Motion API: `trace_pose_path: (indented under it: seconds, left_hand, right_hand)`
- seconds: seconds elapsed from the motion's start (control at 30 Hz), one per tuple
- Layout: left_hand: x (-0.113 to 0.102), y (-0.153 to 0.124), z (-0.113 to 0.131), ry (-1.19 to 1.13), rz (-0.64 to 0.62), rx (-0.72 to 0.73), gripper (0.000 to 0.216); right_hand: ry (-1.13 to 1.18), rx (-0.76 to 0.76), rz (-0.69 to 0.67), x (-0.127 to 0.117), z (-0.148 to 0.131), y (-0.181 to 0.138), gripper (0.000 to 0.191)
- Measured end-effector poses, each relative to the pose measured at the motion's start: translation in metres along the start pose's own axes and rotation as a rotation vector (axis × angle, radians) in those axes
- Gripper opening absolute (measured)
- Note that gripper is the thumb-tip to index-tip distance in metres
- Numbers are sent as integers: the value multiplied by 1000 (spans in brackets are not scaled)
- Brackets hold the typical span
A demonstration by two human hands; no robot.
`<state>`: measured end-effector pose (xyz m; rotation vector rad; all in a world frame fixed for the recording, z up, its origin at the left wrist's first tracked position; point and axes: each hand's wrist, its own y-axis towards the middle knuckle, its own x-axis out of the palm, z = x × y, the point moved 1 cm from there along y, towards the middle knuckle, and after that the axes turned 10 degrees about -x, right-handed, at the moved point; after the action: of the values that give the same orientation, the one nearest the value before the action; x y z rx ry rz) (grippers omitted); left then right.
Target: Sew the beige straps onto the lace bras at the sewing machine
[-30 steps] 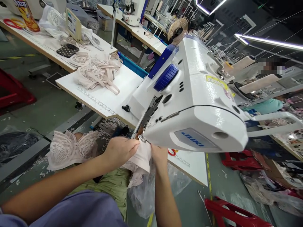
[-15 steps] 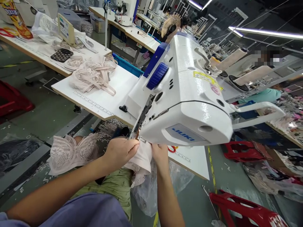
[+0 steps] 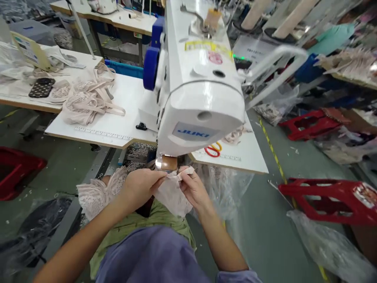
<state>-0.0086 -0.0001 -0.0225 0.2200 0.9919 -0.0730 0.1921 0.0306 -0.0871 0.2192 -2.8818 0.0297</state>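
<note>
A pale pink bra hangs between my hands, just in front of the sewing machine. My left hand is closed, pinching the bra's edge close to the machine's metal arm end. With thumb and fingers, my right hand grips a narrow band end of the same bra, slightly folded. A lace cup of matching colour shows to the left of my left hand, partly behind my forearm. The needle area lies hidden under the machine head.
Several pale bras lie heaped on the white table, beside a dotted black phone. Red-and-yellow-handled scissors rest right of the machine. Red stools stand on the floor at both sides.
My right hand has turned and lifted the bra's band end into sight, away from the machine head. The view has swung to the right and down.
</note>
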Motion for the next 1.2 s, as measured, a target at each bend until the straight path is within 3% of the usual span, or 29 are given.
trace_pose_path:
  seconds: [0.13, 0.17, 0.23, 0.3, 0.43, 0.6, 0.7, 0.77, 0.83, 0.93, 1.03, 1.2]
  left_hand:
    - [14, -21, 11, 90, -77, 136, 50]
    - [20, -25, 14, 96, -99, 197, 48]
    - [30, -30, 17, 119, -124, 307, 24]
    - [36, -32, 15, 142, -100, 358, 24]
    - [33, -32, 10, 157, 17, 364, 35]
    - [28, -35, 12, 156, 71, 378, 33]
    - [30, -37, 13, 61, -33, 283, 25]
    - [32, -38, 13, -109, -221, 96, 22]
    - [36, -41, 12, -362, -461, -168, 29]
    - [42, -48, 11, -833, -705, -565, 47]
    - [46, -56, 8, -1204, -736, -818, 50]
    - [50, -64, 3, -1376, -707, -906, 46]
  right_hand:
    - [-234, -398, -70, -4, -11, -43, 6]
    - [-308, -514, -132, -4, -15, -52, 12]
    - [-449, -724, -258, -3, -23, -68, 27]
    - [-586, -878, -340, -3, -29, -78, 38]
    - [-762, -1007, -394, -5, -35, -87, 38]
    - [-783, -1063, -419, 2, -44, -89, 35]
    - [-712, -1011, -425, 0, -43, -88, 42]
    - [-654, -884, -443, -14, -29, -84, 38]
    - [-634, -608, -398, -39, -2, -76, 25]
    - [-666, -11, -136, -91, 55, -60, 24]
    - [-713, 151, -36, -134, 109, -50, 32]
    - [-677, 300, -98, -158, 162, -57, 33]
